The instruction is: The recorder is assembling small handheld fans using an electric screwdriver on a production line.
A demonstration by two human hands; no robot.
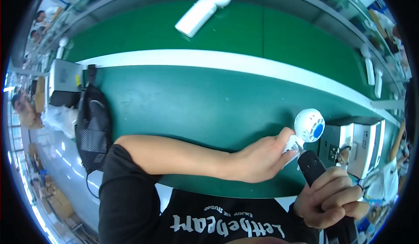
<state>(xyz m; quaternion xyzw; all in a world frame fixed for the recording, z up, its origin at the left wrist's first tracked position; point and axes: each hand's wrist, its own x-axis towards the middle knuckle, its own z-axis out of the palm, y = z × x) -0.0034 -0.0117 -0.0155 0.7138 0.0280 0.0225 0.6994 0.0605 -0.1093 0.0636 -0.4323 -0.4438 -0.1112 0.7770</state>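
Observation:
My left hand (264,156) reaches across from the left and is closed around the neck of a white handheld fan (309,124). The fan's round, slotted head with a blue centre points up and to the right, and its lower part is mostly hidden by my fingers. In my right hand (331,198), a black electric screwdriver (310,167) is gripped by its body. Its tip meets the fan just below the head, beside my left fingers. Whether the bit sits in a screw is too small to tell.
Beyond a white rail (209,57), another white handheld fan (196,17) lies on a green belt (144,26). A black bag (94,126) rests on the bench's left side. White boxes (360,148) stand at the right edge, close to my right hand.

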